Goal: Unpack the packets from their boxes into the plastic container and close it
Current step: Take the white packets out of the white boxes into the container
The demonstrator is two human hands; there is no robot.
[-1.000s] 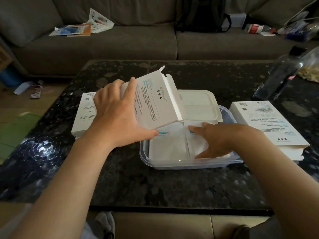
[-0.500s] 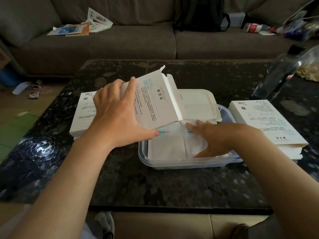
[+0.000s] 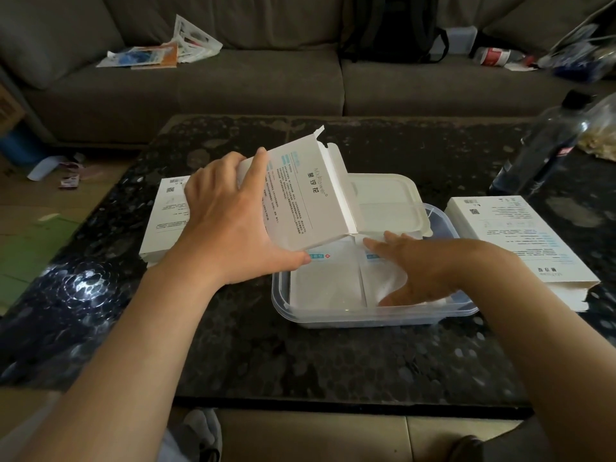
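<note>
Left hand (image 3: 230, 221): we see it gripping the tilted box (image 3: 306, 195).
Right hand (image 3: 416, 265): fingers flat, pressing packets (image 3: 326, 281) in container (image 3: 366, 320).
Risk: we judge unlevelled packets could block the lid (image 3: 386, 201).

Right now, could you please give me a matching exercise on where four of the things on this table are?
Things:
1. open box
2. packets
3. lid
4. bottle

Places:
A. lying in the container, under the right hand
B. far right of the table
C. gripped by the left hand, tilted over the container
D. at the container's far side, not closed on it

Pairs: 1-C, 2-A, 3-D, 4-B
</note>
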